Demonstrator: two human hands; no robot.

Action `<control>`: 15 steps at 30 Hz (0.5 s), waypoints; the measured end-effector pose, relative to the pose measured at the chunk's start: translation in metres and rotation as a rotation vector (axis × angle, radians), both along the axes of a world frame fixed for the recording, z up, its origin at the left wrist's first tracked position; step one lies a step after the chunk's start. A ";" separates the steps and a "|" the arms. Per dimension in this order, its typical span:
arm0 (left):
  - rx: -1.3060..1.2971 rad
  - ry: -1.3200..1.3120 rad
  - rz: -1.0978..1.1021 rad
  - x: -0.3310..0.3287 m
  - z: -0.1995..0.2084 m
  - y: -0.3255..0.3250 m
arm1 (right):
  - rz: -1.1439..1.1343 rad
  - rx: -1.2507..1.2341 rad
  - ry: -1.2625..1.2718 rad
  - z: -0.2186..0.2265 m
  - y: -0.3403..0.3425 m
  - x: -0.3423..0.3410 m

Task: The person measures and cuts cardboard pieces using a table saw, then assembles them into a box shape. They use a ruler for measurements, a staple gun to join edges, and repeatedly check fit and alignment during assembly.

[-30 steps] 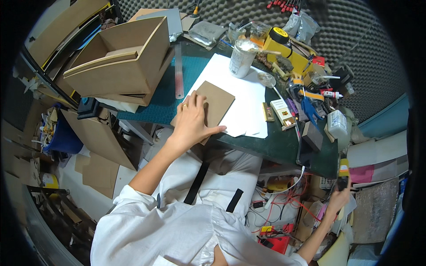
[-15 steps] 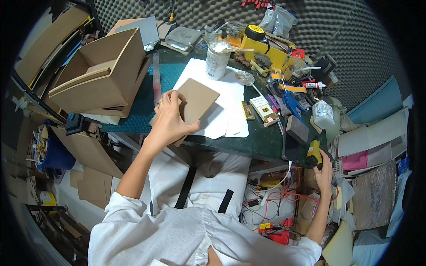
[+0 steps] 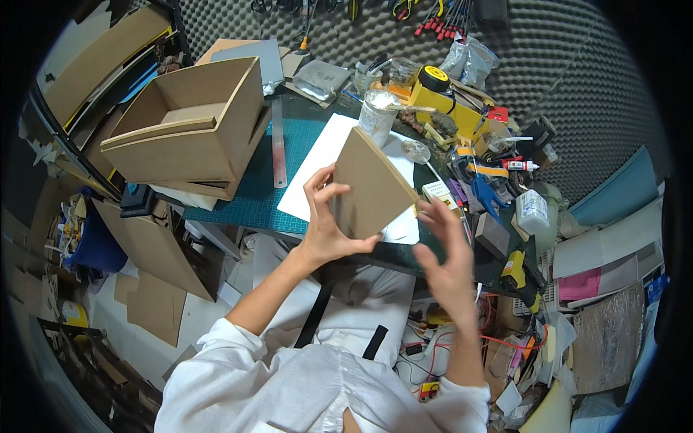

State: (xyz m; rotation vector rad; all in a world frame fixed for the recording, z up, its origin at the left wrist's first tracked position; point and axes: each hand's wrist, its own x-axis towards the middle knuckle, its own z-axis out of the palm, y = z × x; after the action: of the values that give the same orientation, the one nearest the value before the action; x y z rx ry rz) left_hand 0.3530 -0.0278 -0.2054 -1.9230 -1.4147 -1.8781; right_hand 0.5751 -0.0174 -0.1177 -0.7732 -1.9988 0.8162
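My left hand [image 3: 328, 220] is closed on a flat brown fibreboard panel [image 3: 375, 180], thumb at its lower edge and fingers at its left side. The panel stands tilted on edge above the front of the table, its pale thick edge facing right. Just right of it is my right hand [image 3: 447, 263], slightly blurred, with fingers apart and nothing visible in it; whether a fingertip touches the panel I cannot tell. Under and behind the panel lie white paper sheets [image 3: 310, 191]. A tub of white paste [image 3: 377, 119] stands on the far part of the paper.
An open fibreboard box [image 3: 173, 155] sits at the left, beside a steel ruler [image 3: 279, 148] on a green cutting mat [image 3: 249, 198]. To the right are a yellow-black tool [image 3: 513, 270], a dark block [image 3: 492, 234], a white bottle [image 3: 532, 211] and blue-handled clamps [image 3: 487, 195].
My right hand has left the yellow-black tool at the table's right edge and come to the panel's right side. My left hand has tilted the panel up on edge and moved it right.
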 end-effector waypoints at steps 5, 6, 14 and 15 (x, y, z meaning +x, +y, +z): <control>0.039 -0.069 -0.111 0.011 -0.006 0.007 | 0.056 -0.215 0.234 -0.017 0.011 -0.061; 0.015 -0.097 -0.120 0.008 -0.008 0.006 | -0.013 -0.291 0.241 -0.017 0.006 -0.069; -0.350 -0.496 -0.467 -0.040 -0.015 0.004 | 0.117 0.100 0.117 -0.023 -0.010 -0.051; -0.354 -0.553 -0.506 -0.048 -0.022 0.006 | 0.051 0.256 0.189 -0.028 -0.012 -0.037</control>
State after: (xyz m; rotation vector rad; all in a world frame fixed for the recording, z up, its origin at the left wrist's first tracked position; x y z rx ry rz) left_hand 0.3050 -0.0218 -0.2278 -2.1816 -1.5900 -2.7183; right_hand 0.5378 -0.0297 -0.1453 -0.4819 -1.9116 0.6208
